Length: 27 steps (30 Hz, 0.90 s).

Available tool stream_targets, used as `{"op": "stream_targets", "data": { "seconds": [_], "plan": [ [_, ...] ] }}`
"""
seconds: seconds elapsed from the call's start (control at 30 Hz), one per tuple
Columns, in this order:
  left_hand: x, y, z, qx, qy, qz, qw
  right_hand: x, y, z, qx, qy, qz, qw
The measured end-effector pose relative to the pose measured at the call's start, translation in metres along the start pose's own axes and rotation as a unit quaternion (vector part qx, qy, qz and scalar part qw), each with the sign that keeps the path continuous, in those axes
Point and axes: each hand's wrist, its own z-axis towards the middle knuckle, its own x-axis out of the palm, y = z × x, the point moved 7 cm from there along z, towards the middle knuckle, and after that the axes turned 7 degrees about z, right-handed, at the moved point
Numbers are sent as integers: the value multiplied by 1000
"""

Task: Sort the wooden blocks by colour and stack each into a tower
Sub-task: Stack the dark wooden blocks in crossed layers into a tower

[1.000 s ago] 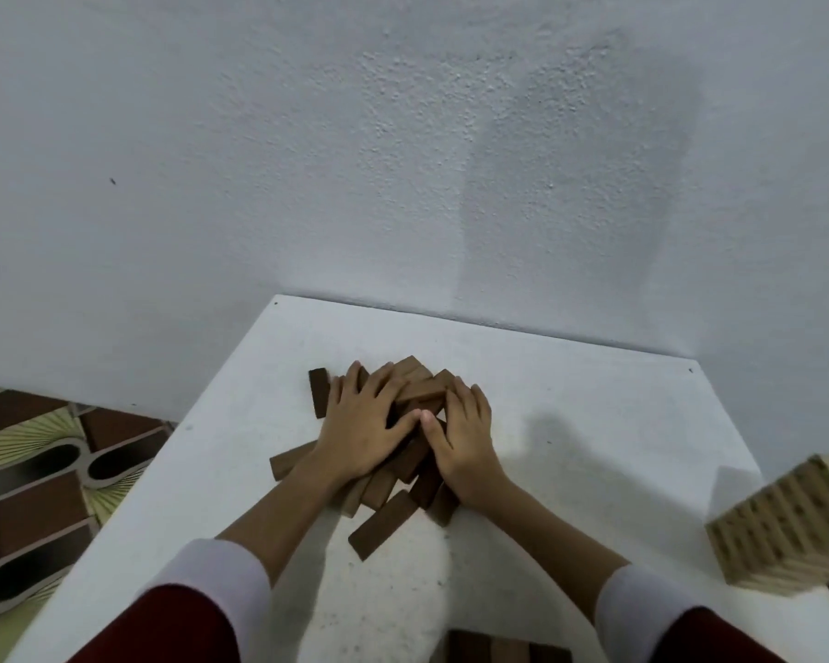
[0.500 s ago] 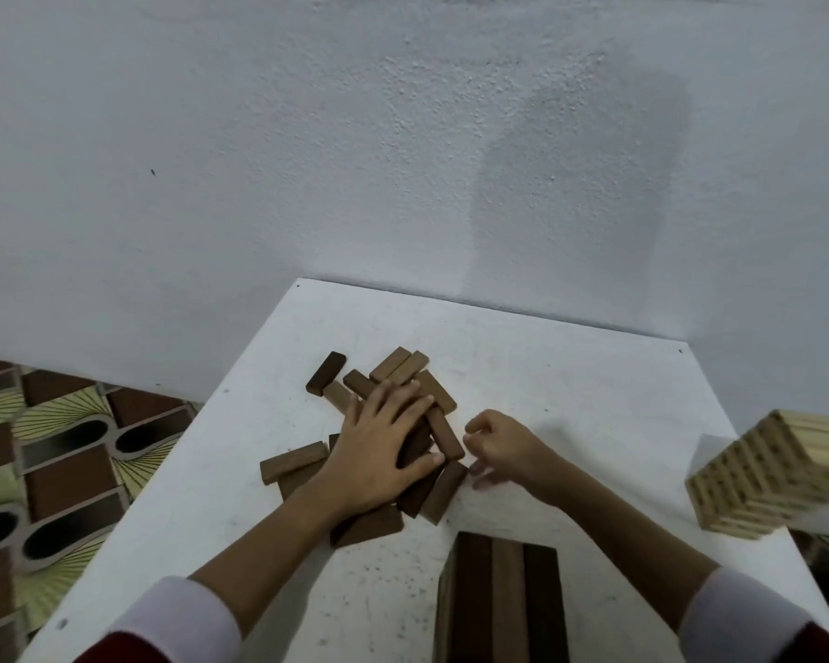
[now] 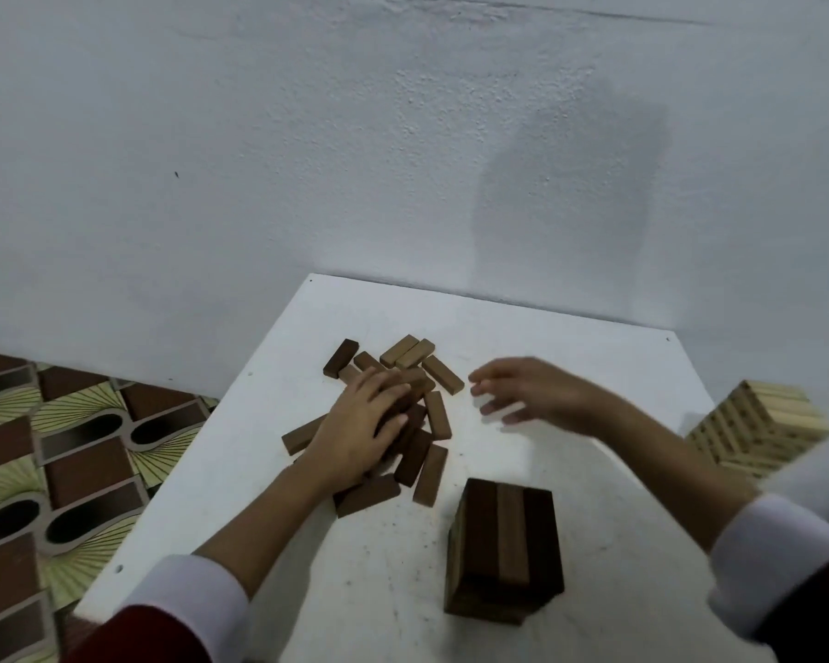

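Observation:
A loose pile of brown wooden blocks (image 3: 427,413) lies on the white table (image 3: 570,356). My left hand (image 3: 362,428) rests flat on the pile, fingers spread over the blocks. Blurred by motion, my right hand (image 3: 530,392) hovers to the right of the pile with its fingers loosely extended and nothing in it. A dark brown tower (image 3: 503,550) stands near the table's front. A light wood tower (image 3: 762,425) stands tilted in view at the right edge.
A white wall rises right behind the table. Patterned floor tiles (image 3: 44,471) show beyond the table's left edge. Bare tabletop lies between the pile and the light tower.
My right hand has lifted off the pile and swung right, opening. The left hand stays on the blocks. The view has tilted down, bringing the dark tower into sight.

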Motion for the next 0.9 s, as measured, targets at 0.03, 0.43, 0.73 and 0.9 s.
{"op": "stream_targets", "data": {
  "seconds": [0.03,0.43,0.73,0.9],
  "plan": [
    [-7,4,-4,-11,-24,-25,999,-6,12,-5,-8,-7,-5,1000],
    [-22,22,-102,-77,-118,-47,989,79,106,-75,-132,-4,-252,959],
    [-23,21,-116,-64,-147,-35,986,191,40,-36,-132,-43,-257,956],
    [-14,33,-113,-106,-101,20,989,206,-5,-25,-128,-148,-316,929]
  ]
}}
